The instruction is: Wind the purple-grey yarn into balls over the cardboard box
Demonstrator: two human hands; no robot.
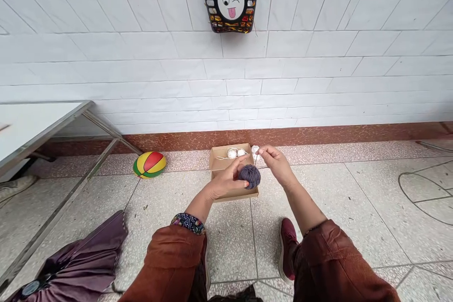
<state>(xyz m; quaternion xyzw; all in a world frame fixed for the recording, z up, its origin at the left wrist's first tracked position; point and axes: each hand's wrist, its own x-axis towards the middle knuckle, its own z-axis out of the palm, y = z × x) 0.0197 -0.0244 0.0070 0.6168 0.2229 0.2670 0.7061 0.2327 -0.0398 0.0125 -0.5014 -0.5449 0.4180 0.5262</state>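
My left hand (229, 180) is closed around a dark purple-grey ball of yarn (250, 177). To the right and slightly higher, my right hand (276, 163) pinches a strand of yarn (256, 158) that runs up from the ball. Below both hands an open cardboard box (240, 194) rests on the floor against the wall. Small white yarn balls (232, 153) with loose thread lie in its far part. Another white ball of yarn (255, 150) shows by the box's right edge, partly behind my right fingers.
A red, yellow and green ball (149, 165) lies left of the box. A folded purple umbrella (88, 257) is on the floor near a metal-framed table (46, 125). A black basket (230, 4) hangs on the tiled wall. Bent wire (430, 193) lies at the right.
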